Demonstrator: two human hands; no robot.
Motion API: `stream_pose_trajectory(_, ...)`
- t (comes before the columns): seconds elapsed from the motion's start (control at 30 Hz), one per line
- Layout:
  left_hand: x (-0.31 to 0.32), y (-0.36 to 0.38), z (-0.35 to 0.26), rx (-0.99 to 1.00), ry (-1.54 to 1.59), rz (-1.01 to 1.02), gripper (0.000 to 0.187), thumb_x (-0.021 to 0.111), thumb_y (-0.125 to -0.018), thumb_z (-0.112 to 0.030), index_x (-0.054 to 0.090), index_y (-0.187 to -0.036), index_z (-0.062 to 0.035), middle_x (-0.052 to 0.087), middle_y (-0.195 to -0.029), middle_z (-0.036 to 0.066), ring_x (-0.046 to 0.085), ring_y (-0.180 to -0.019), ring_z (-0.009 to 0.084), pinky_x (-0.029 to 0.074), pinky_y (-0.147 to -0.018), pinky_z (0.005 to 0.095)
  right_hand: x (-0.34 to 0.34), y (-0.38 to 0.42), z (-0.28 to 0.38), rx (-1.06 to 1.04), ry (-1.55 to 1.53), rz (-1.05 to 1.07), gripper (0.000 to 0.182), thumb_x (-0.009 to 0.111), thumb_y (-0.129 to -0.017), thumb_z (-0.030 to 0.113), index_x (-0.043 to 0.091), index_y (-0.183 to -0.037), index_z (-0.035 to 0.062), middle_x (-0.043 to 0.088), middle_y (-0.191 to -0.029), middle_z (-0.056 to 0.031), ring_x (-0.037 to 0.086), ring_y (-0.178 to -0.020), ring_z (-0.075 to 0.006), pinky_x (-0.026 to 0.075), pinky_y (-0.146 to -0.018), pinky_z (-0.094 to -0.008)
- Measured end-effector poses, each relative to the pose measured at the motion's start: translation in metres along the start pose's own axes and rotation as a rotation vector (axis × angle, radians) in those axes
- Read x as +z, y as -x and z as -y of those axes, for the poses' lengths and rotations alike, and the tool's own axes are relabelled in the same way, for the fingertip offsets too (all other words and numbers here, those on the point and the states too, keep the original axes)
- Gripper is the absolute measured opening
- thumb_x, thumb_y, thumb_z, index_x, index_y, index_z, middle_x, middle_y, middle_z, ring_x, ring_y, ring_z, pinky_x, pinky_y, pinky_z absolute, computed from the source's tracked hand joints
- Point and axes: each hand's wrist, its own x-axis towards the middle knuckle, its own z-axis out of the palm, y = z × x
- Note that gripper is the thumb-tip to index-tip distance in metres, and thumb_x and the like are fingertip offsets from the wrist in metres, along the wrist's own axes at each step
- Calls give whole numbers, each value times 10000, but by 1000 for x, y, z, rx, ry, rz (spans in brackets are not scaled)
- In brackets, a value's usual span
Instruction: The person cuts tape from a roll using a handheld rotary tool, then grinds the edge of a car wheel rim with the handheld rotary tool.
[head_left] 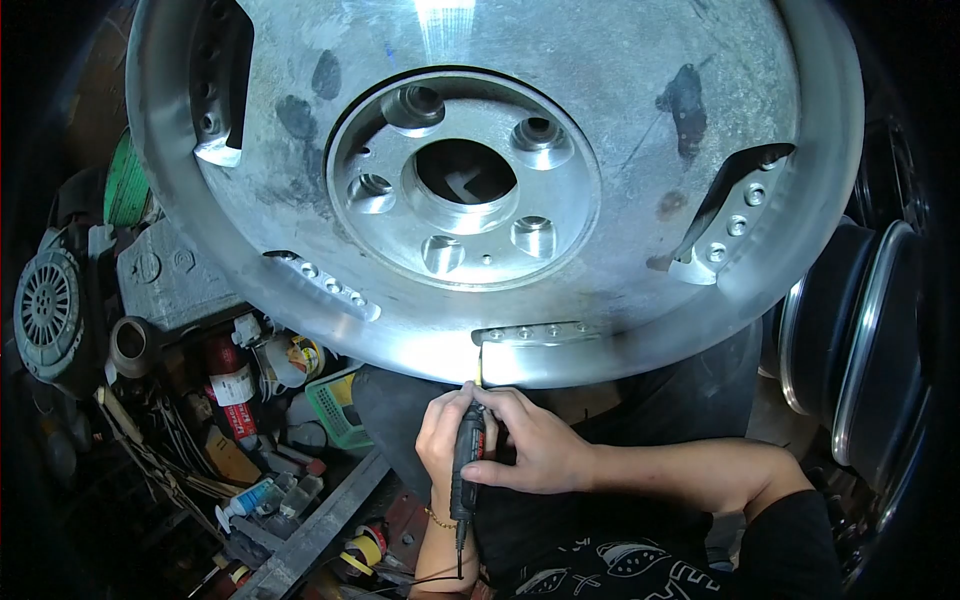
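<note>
A large bare-metal wheel [500,180] fills the upper view, its hub with five bolt holes facing the camera. Both hands grip a slim black rotary tool [466,455], corded at its lower end: the left hand [443,435] wraps it from the left, the right hand [530,445] from the right. The tool's tip touches the wheel's lower rim. Cans and tubes [250,400] clutter the lower left; more rims [860,340] stand right.

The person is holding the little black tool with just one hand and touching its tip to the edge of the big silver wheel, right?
Not quite. The head view shows both hands on the black tool: the left hand and the right hand grip it together. The rest is right: its tip meets the edge of the big silver wheel.
</note>
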Motion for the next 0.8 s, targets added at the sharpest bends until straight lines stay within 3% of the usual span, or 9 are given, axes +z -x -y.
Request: stream_pose_trajectory(0.8, 2, -3, -1, 14, 24, -6, 357, 724, -675, 31, 672, -1028, 32, 671, -957, 175, 686, -821, 290, 552, -715, 351, 0, 0, -3, 8, -14, -26, 977, 658, -846, 592, 300, -1374, -147, 464, -1242, -385, 540, -1147, -472, 455, -975, -461)
